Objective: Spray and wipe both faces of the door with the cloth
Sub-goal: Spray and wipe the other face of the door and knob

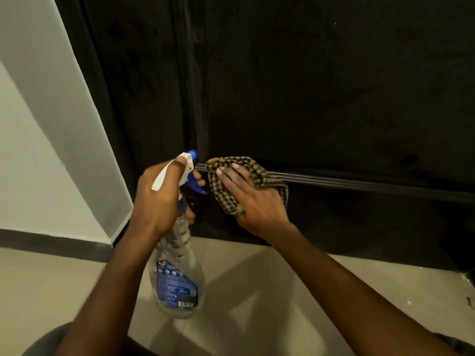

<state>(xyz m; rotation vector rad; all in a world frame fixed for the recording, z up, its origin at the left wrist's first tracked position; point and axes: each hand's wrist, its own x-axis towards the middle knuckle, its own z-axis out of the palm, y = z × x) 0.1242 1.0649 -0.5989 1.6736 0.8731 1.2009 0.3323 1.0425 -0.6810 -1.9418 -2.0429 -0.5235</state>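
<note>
Lower part of the door [334,86], seen from the head camera; we found the cloth [222,194], a checked rag, pressed flat on the dark face where a horizontal moulding [372,185] met an upright one, just off the frame's centre; the right hand [257,199] lay on it with fingers straight and spread, pushing rather than gripping; the left hand [156,199], at nine o'clock of the cloth, was curled round the neck of the spray bottle [177,278], thumb over the white head and a finger at the blue trigger, nozzle aimed at the door close beside the cloth; the bottle's clear body hung toward six o'clock above the tiled floor [282,291]; we could not read its liquid level, though little seemed to show through its wall; we judged the work to be mid spray-and-wipe on this face, low down; no sheen marked cleaned panel from uncleaned, so the share done we could not say; the other face was out of sight, and we could not tell whether it had been wiped; a pale wall [38,124] stood at nine o'clock.
</note>
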